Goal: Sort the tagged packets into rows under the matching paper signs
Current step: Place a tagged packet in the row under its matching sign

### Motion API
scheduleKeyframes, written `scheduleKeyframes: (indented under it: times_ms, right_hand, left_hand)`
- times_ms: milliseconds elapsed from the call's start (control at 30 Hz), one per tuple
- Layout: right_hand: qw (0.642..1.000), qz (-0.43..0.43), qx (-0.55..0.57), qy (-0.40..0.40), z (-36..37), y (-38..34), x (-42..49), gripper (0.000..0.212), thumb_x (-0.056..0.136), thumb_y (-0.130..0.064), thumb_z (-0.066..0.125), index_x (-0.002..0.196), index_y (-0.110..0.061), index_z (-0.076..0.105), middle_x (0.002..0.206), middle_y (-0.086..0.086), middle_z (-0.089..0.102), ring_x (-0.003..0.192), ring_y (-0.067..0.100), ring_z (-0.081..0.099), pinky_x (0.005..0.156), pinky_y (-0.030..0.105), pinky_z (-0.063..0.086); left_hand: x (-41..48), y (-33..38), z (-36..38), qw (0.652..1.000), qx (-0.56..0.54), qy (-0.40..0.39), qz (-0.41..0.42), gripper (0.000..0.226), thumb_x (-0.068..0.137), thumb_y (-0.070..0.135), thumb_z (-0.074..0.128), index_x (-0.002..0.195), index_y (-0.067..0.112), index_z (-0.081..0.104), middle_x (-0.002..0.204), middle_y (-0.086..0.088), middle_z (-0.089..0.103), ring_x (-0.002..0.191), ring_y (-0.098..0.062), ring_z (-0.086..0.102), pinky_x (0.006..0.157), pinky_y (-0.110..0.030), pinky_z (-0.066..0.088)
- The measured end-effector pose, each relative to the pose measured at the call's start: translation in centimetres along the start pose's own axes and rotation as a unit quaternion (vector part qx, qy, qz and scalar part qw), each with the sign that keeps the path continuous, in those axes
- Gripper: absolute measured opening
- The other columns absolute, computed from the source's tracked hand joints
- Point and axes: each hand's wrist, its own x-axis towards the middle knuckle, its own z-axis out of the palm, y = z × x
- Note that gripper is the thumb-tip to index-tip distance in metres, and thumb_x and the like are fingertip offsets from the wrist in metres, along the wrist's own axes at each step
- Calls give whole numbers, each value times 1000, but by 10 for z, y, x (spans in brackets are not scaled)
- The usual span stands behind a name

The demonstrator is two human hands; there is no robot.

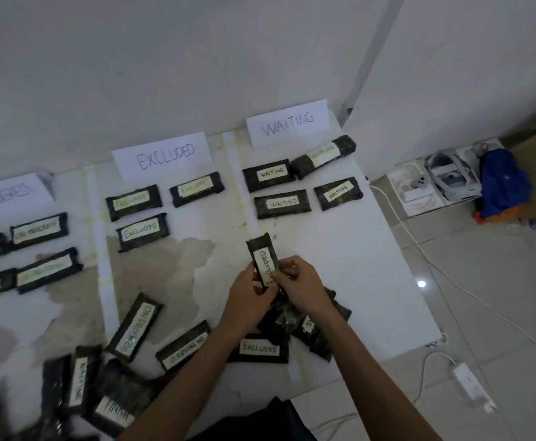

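Holding one EXCLUDED-tagged packet [263,261] upright, both hands are pinching its lower end: left hand [250,291], right hand [301,285]. Beneath both grips, unsorted packets [292,326] are lying heaped.

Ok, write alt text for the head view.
Both hands, left hand and right hand, hold up a dark packet tagged EXCLUDED above an unsorted pile. Beyond lie three packets under the EXCLUDED sign and four under the WAITING sign.
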Motion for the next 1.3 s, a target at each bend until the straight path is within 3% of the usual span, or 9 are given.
scheduleKeyframes:
  times_ms: [167, 367, 500, 700, 800, 933, 1000, 1133, 1300]
  right_hand:
    - [999, 32, 37, -23, 25, -12, -10, 7, 89, -21, 62, 87, -15, 58, 92, 10, 71, 81, 21, 69, 79, 44, 58]
    - [998, 8, 19, -55, 39, -33, -11, 11, 92, -17, 58, 100, -9, 60, 101, 10, 69, 83, 21, 69, 57, 16, 49]
    - [995, -28, -79, -50, 37, -37, 3, 18, 89, -27, 60, 106, -20, 61, 103, -1, 66, 86, 15, 67, 68, 23, 49]
    - [979, -66, -184, -59, 27, -36, 23, 21, 88, -21, 60, 109, -18, 61, 101, -5, 63, 85, 15, 63, 71, 23, 48]
    - [967, -77, -225, -92, 26, -29, 28, 21, 88, -17, 61, 109, -19, 60, 103, -5, 64, 80, 11, 62, 69, 19, 49]
    - [950, -93, -262, -141, 27, -22, 28, 26, 86, -13, 62, 111, -21, 59, 108, -3, 63, 83, 11, 59, 79, 30, 52]
    - [922, -118, -312, -195, 26, -24, 26, 36, 82, -16, 67, 116, -21, 58, 116, -3, 59, 98, 12, 53, 88, 31, 49]
    - [791, -221, -500, -276, 32, -14, 22, 58, 68, -30, 78, 121, -25, 54, 121, 0, 49, 106, 19, 40, 87, 33, 40]
    - [697, -305, -593, -263, 44, -6, 17, 39, 76, -15, 67, 113, -17, 58, 114, 5, 56, 104, 26, 49, 81, 37, 39]
  left_hand:
    - [-7, -9, -30, 998, 56, 7, 13, 47, 74, 42, 64, 118, 41, 45, 99, 1, 55, 84, -11, 60, 75, -30, 54]
    - [10, -10, -63, 984, 162, 45, 64, 62, 80, 24, 68, 134, 13, 40, 106, -6, 41, 93, -20, 49, 78, -26, 44]
    - [49, -18, -92, 962, 250, 83, 75, 71, 76, 20, 73, 138, 10, 40, 122, -13, 50, 109, -30, 46, 92, -35, 40]
    - [106, -17, -122, 921, 358, 113, 105, 57, 80, 12, 66, 134, 11, 46, 126, -11, 53, 113, -32, 43, 93, -41, 39]
    - [131, -22, -132, 921, 360, 96, 114, 59, 80, 15, 68, 134, 9, 46, 127, -12, 54, 114, -35, 42, 95, -43, 40]
    - [142, -27, -132, 912, 391, 61, 108, 61, 79, 21, 70, 134, 9, 46, 127, -11, 52, 115, -33, 41, 94, -42, 40]
    - [141, -30, -129, 906, 404, 71, 105, 62, 79, 22, 71, 134, 9, 46, 128, -11, 51, 114, -32, 42, 93, -41, 40]
    - [136, -29, -126, 905, 404, 76, 108, 67, 80, 25, 70, 139, 11, 39, 133, -12, 46, 119, -31, 40, 95, -41, 37]
    - [104, -25, -121, 959, 242, 74, 131, 46, 88, 25, 59, 132, 13, 49, 127, -9, 51, 118, -26, 43, 98, -36, 37]
